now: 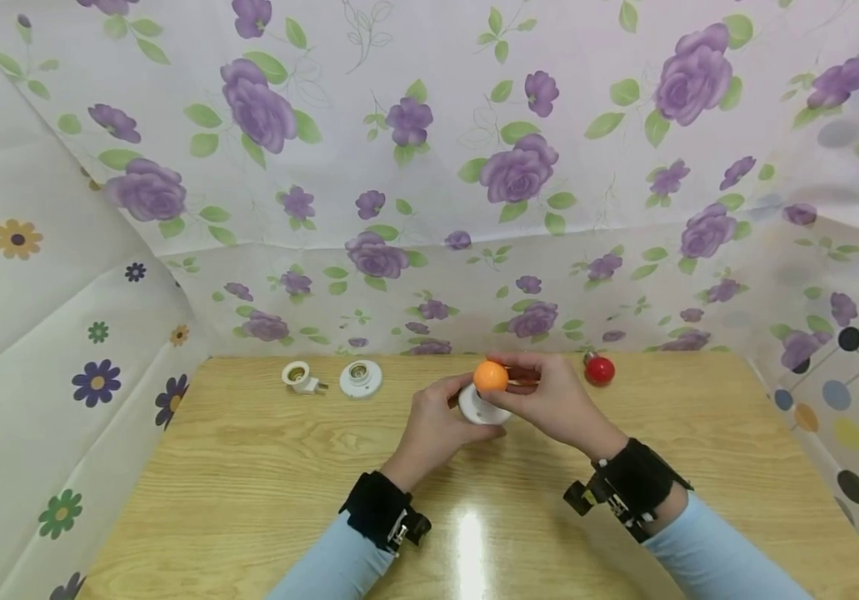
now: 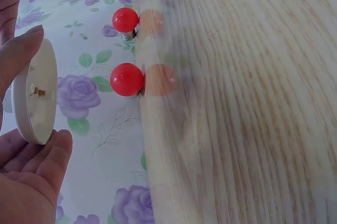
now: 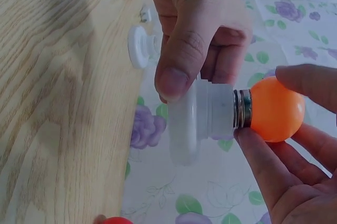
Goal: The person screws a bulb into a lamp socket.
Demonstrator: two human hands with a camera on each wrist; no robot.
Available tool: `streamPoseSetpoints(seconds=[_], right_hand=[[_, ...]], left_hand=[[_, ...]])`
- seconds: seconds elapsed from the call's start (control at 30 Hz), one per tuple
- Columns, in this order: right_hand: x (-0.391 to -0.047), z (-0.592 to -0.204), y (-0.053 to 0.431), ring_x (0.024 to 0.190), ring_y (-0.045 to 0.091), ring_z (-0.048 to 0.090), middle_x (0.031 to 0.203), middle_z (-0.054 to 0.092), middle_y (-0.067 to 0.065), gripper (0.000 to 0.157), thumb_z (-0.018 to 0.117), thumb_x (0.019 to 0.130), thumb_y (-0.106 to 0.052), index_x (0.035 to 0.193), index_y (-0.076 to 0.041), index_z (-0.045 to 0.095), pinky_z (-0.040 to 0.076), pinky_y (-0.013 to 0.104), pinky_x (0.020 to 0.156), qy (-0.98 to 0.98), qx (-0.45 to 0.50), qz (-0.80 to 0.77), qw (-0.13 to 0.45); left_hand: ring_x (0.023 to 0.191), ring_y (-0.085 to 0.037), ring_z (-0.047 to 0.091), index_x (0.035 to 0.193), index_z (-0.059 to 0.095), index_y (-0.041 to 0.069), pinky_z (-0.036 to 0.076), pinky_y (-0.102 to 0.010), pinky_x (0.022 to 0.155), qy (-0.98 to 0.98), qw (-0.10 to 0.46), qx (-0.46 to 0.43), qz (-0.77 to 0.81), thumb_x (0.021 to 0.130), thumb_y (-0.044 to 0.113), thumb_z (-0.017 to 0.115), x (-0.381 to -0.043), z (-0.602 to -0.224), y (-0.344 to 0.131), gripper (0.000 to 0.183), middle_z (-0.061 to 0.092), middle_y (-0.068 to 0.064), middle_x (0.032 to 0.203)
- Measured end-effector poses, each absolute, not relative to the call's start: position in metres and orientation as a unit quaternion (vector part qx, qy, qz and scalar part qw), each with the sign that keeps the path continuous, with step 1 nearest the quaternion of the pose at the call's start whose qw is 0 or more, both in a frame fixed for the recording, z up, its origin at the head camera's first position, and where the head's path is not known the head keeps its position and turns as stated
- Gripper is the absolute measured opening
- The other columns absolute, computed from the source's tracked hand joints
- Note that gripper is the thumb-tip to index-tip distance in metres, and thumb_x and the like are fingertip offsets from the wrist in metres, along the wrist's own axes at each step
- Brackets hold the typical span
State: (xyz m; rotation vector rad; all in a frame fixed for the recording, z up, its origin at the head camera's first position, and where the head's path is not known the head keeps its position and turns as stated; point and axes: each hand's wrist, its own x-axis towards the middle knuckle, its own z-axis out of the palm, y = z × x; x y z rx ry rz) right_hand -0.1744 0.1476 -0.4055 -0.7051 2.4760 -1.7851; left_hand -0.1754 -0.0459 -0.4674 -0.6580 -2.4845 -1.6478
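Note:
My left hand (image 1: 435, 423) grips a white round lamp socket (image 3: 184, 126) by the rim of its base, thumb on one side and fingers on the other. The socket is held off the table, and the left wrist view shows its flat underside (image 2: 45, 110) with small brass contacts. With thumb and fingers, my right hand (image 1: 558, 402) pinches an orange light bulb (image 3: 280, 109). The bulb's metal screw base (image 3: 242, 109) is lined up at the socket's mouth, with threads still showing outside it.
On the wooden table (image 1: 264, 492), a white socket with plug prongs (image 1: 297, 374) and another round white socket (image 1: 361, 380) stand at the back left. A red bulb (image 1: 599, 370) lies at the back right; the left wrist view shows a second red bulb (image 2: 125, 19). Floral cloth (image 1: 369, 208) hangs behind.

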Motion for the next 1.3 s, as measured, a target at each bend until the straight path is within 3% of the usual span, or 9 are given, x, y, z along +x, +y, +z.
streamPoseSetpoints(seconds=[0.37,0.67,1.3], right_hand=[[-0.175,-0.406,0.144,0.092,0.015,0.062,0.108,0.063,-0.005,0.044,0.077,0.076,-0.029,0.117,-0.022,0.063,0.052,0.030,0.072,0.804,-0.195,-0.560,-0.032],[-0.175,-0.408,0.144,0.087,0.012,0.062,0.104,0.063,-0.003,0.045,0.078,0.074,-0.034,0.113,-0.017,0.064,0.052,0.029,0.071,0.808,-0.194,-0.554,-0.057],[-0.167,-0.394,0.143,0.097,0.016,0.060,0.117,0.059,0.001,0.051,0.073,0.079,-0.034,0.124,-0.016,0.057,0.050,0.027,0.076,0.819,-0.193,-0.540,-0.032]], left_hand=[[0.100,-0.001,0.055,0.123,0.057,0.032,0.046,-0.025,0.082,-0.810,0.056,-0.218,-0.541,0.064,0.041,0.083,-0.176,-0.467,-0.044,0.064,0.057,0.017,0.112],[0.100,-0.002,0.055,0.122,0.057,0.031,0.047,-0.025,0.082,-0.810,0.075,-0.225,-0.535,0.066,0.042,0.082,-0.177,-0.469,-0.044,0.063,0.058,0.017,0.111],[0.101,-0.003,0.055,0.126,0.055,0.029,0.046,-0.026,0.083,-0.802,0.075,-0.231,-0.545,0.065,0.041,0.082,-0.178,-0.472,-0.044,0.068,0.057,0.014,0.115]])
